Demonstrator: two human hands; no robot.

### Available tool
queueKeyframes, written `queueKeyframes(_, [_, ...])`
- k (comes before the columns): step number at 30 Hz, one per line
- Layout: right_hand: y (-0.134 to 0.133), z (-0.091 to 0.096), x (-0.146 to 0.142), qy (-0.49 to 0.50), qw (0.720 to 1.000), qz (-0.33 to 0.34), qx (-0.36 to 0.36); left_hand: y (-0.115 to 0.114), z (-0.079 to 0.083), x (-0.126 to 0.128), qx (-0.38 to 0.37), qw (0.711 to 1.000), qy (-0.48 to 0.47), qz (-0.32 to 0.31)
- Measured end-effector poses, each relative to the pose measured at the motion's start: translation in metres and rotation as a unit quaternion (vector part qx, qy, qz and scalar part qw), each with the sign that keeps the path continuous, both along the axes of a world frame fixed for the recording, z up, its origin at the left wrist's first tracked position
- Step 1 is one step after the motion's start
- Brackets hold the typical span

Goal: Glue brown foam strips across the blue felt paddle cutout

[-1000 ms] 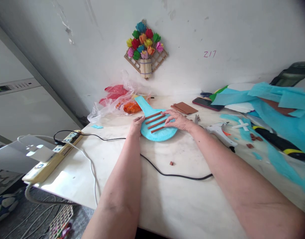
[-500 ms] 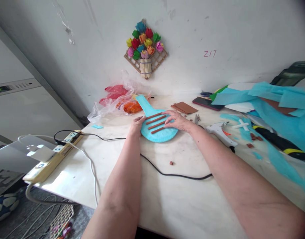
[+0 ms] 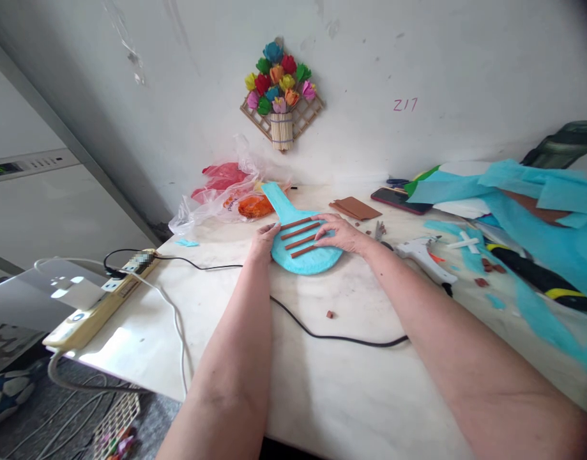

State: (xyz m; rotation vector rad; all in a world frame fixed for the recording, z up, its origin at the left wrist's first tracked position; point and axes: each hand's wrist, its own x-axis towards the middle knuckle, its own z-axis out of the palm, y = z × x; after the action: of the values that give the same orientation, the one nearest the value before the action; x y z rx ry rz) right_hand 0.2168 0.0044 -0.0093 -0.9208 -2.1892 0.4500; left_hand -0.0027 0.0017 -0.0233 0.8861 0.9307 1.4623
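On the tabletop lies a light-blue paddle-shaped piece [image 3: 312,263], round with a narrow handle pointing away to the upper left. Several thin brown strips [image 3: 300,242] run slantwise and roughly parallel across its round part. My left hand [image 3: 265,241] grips the round part's left edge, fingers closed at the rim. Over the right side lies my right hand [image 3: 340,232], its thumb and fingers apart, with fingertips touching the right ends of the strips. Its palm side is hidden.
To the right are a white glue gun [image 3: 425,255], pliers [image 3: 379,231], brown sheets [image 3: 355,207], a phone [image 3: 401,199] and blue crepe sheets [image 3: 537,191]. A black cable [image 3: 341,337] crosses the table. Left stands a power strip [image 3: 101,300]; plastic bags [image 3: 226,191] lie behind.
The camera view has shifted very slightly. Both hands, the blue piece and the strips show no clear movement.
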Motion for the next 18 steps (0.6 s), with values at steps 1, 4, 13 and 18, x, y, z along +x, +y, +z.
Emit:
queueKeyframes(1, [-0.001,0.001,0.0,0.002,1.0,0.001,-0.001,0.001,0.0,0.0,-0.002,1.0,0.0,0.004])
queueKeyframes(4, [-0.003,0.003,-0.001,0.005,1.0,0.002,0.001,0.002,-0.001,-0.001,-0.006,1.0,-0.001,0.004])
queueKeyframes(13, [-0.008,0.009,0.0,0.029,0.999,0.001,-0.015,0.002,-0.001,-0.001,-0.008,1.0,-0.005,-0.001])
queueKeyframes(18, [-0.01,0.012,0.003,0.034,0.999,0.004,-0.014,0.002,0.0,-0.001,-0.014,1.0,-0.004,-0.001])
